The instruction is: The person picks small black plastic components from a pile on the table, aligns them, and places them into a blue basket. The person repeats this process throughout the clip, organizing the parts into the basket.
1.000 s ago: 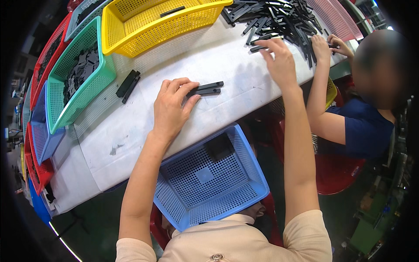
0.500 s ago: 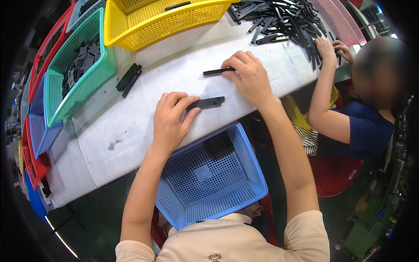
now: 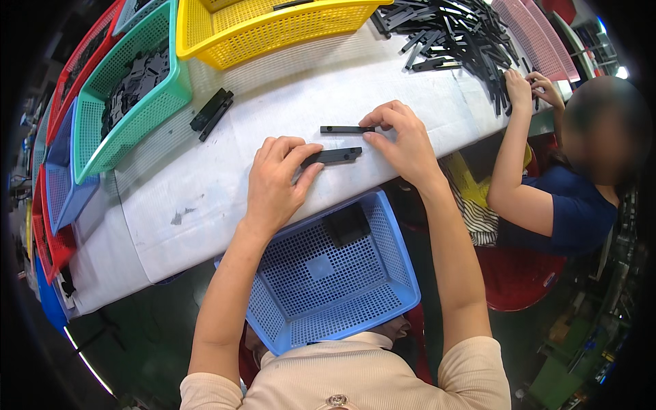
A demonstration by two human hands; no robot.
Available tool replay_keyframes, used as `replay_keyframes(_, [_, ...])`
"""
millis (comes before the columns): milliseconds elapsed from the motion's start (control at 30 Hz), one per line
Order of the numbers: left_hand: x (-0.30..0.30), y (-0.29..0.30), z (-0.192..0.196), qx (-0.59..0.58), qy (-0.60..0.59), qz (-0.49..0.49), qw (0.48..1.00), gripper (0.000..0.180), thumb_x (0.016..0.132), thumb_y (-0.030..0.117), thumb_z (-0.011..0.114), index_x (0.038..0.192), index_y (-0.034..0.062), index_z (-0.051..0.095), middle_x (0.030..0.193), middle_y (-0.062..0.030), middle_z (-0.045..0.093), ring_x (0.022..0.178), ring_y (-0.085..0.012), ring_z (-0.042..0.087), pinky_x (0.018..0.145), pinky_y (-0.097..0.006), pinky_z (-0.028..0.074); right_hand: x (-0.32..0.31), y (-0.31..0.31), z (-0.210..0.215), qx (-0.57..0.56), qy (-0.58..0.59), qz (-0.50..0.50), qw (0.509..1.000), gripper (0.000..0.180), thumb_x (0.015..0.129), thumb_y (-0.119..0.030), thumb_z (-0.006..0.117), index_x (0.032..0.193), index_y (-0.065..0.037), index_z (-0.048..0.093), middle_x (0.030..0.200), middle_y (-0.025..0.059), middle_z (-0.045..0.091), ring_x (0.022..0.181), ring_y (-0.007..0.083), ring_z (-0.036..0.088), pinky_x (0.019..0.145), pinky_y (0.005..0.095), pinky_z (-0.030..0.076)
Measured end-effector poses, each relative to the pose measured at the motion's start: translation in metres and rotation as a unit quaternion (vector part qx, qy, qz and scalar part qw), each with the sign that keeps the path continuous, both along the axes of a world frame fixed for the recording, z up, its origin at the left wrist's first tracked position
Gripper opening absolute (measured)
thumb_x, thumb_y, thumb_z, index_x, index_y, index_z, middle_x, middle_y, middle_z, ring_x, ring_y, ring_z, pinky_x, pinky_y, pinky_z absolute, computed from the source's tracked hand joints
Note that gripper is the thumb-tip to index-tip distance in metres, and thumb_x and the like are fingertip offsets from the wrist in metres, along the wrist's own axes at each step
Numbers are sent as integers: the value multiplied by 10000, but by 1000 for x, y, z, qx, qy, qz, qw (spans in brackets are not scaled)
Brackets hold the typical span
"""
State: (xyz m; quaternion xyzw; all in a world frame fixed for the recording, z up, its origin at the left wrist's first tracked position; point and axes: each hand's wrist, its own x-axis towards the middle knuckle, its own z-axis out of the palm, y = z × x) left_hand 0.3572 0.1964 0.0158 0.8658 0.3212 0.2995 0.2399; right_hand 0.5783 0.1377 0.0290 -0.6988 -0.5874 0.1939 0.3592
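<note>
Between thumb and fingers, my left hand [image 3: 277, 176] pinches the left end of a dark bar-shaped plastic part [image 3: 338, 156] above the white table. Just beyond it lies a slimmer black strip [image 3: 342, 129], roughly parallel, with a round mark near its left end. My right hand [image 3: 403, 140] grips that strip by its right end. A small gap separates the two pieces. Farther left on the table rest a couple of black parts [image 3: 212, 113] side by side.
A blue basket [image 3: 403, 273] holding a black block [image 3: 346, 225] sits at my lap below the table edge. Green [image 3: 130, 154] and yellow [image 3: 273, 34] baskets stand behind. Black strips [image 3: 458, 34] are heaped at the far right, where a co-worker's hands [image 3: 526, 89] handle pieces.
My right hand has come nearer and lower, and its strip now lies close beside the left-hand bar with a broader face showing. The whole view has shifted slightly.
</note>
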Motion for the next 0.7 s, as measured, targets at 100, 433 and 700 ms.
replay_keyframes(100, [0,0,-1,0,4,1,1000,300,759,102,752,1052,76,691,987,-62,608,904,-237,544,782,-334,467,-1,-4,0,6,20,12,1000,183,753,-31,689,935,-46,699,926,97,643,904,260,585,826,364,482])
replay_keyframes(433, [2,-2,3,12,26,18,999,465,753,117,748,1202,96,628,1187,-74,588,1021,-258,522,861,-350,475,53,21,12,89,1,-42,995,314,781,19,668,1073,-95,682,1001,77,636,891,218,617,829,337,498])
replay_keyframes(700, [5,1,4,6,12,-5,1000,328,739,153,767,1040,68,670,1119,-58,608,993,-267,530,850,-365,471,127,46,-1,58,-386,-74,918,214,781,-93,718,991,-131,701,1023,32,622,1033,245,564,848,384,449])
